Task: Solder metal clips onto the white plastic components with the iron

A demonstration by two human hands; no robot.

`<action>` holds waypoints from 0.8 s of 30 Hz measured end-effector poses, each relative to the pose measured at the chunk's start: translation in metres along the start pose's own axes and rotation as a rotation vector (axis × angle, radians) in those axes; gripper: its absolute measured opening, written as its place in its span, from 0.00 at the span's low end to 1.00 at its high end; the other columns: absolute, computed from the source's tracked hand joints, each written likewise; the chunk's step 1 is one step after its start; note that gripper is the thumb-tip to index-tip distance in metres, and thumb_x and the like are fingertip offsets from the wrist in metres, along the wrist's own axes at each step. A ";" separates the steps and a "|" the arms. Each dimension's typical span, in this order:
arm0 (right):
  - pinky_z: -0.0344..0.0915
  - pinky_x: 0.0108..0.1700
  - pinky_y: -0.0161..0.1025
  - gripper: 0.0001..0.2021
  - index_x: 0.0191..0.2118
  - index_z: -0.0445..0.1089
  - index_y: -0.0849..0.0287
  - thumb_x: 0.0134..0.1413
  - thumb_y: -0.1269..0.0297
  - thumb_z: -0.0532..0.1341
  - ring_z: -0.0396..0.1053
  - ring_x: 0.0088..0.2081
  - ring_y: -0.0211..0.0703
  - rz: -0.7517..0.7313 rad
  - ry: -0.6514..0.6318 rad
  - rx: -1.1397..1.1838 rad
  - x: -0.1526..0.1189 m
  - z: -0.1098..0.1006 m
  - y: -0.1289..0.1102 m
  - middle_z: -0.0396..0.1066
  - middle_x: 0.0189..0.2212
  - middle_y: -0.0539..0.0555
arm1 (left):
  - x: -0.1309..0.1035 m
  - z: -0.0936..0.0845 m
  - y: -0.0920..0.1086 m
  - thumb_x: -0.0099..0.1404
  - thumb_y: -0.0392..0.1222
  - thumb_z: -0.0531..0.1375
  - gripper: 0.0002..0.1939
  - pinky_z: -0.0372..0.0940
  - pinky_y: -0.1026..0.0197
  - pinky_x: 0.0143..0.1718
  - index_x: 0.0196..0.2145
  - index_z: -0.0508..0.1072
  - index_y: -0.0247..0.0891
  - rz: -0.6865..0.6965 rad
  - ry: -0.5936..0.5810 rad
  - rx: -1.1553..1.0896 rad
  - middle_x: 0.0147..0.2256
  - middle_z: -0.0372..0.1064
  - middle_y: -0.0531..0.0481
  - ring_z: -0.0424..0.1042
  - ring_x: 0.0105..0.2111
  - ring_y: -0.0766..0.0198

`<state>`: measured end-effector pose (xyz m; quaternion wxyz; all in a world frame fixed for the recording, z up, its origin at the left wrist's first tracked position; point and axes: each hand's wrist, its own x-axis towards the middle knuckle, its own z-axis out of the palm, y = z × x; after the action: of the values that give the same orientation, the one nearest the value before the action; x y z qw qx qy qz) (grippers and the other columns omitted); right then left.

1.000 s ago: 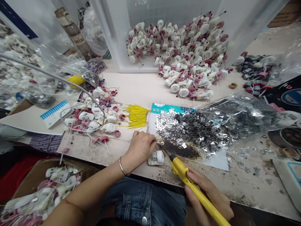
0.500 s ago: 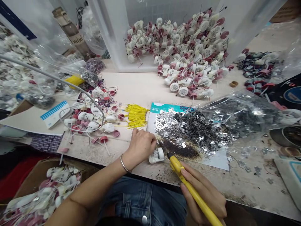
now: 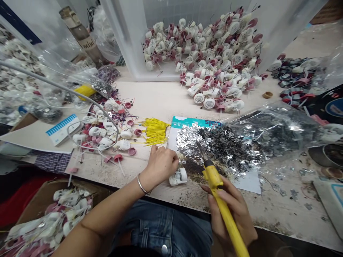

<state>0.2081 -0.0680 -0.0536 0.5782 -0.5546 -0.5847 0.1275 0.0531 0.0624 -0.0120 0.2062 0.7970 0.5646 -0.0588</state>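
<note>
My left hand (image 3: 160,165) is closed at the table's front, its curled fingers against a small white plastic housing (image 3: 178,177) with a round end. My right hand (image 3: 232,210) is wrapped round a yellow electric screwdriver (image 3: 218,189). Its dark tip points up and left, over the near edge of a pile of small shiny and black metal pieces (image 3: 225,144). That pile lies on a white and teal sheet (image 3: 248,181), with dark brown grains at its near side. Just beyond my left hand is a bundle of thin yellow wires (image 3: 155,132).
A translucent bin (image 3: 131,60) on its side spills white and pink assemblies (image 3: 211,85). More parts lie to the left, under a looping grey cable (image 3: 107,109). A clear bag (image 3: 284,135) of metal pieces is at right. A cardboard box (image 3: 40,200) of parts stands lower left.
My right hand has turned the screwdriver's tip up and away, from beside the white housing to the metal pile. My left hand and the housing have stayed nearly still.
</note>
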 end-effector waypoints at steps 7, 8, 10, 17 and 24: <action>0.76 0.43 0.37 0.05 0.33 0.67 0.59 0.52 0.73 0.64 0.69 0.52 0.45 -0.057 -0.087 -0.146 0.003 0.046 0.000 0.60 0.53 0.57 | -0.006 -0.002 0.001 0.64 0.39 0.54 0.12 0.55 0.53 0.41 0.31 0.78 0.38 0.000 -0.004 0.003 0.31 0.77 0.46 0.73 0.35 0.55; 0.76 0.43 0.36 0.05 0.33 0.67 0.59 0.52 0.74 0.63 0.70 0.51 0.44 -0.060 -0.085 -0.155 0.003 0.046 0.000 0.61 0.53 0.57 | -0.008 -0.002 0.002 0.64 0.38 0.54 0.12 0.55 0.53 0.41 0.31 0.78 0.38 0.008 -0.009 -0.006 0.31 0.77 0.46 0.73 0.35 0.56; 0.76 0.41 0.34 0.06 0.32 0.66 0.59 0.51 0.76 0.63 0.72 0.47 0.41 -0.058 -0.086 -0.140 0.002 0.040 0.002 0.61 0.52 0.56 | -0.013 -0.001 0.003 0.65 0.38 0.55 0.11 0.56 0.54 0.41 0.33 0.78 0.39 0.039 -0.037 -0.037 0.32 0.78 0.47 0.73 0.36 0.56; 0.75 0.49 0.41 0.22 0.49 0.70 0.54 0.49 0.80 0.63 0.68 0.54 0.49 -0.256 -0.004 -0.370 0.002 -0.017 0.043 0.59 0.58 0.54 | -0.023 0.007 0.005 0.65 0.38 0.57 0.08 0.59 0.55 0.41 0.33 0.78 0.39 0.116 -0.047 -0.069 0.36 0.74 0.46 0.70 0.40 0.56; 0.69 0.56 0.39 0.25 0.54 0.67 0.53 0.51 0.81 0.61 0.60 0.61 0.50 -0.273 -0.188 -0.313 0.008 -0.033 0.066 0.54 0.62 0.54 | -0.027 -0.001 -0.013 0.66 0.40 0.57 0.08 0.60 0.54 0.42 0.35 0.77 0.39 0.111 0.054 -0.117 0.35 0.74 0.47 0.70 0.39 0.57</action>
<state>0.2704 -0.0549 -0.0913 0.4399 -0.5390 -0.7183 0.0072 0.0313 0.0427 -0.0055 0.2401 0.8149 0.5275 0.0073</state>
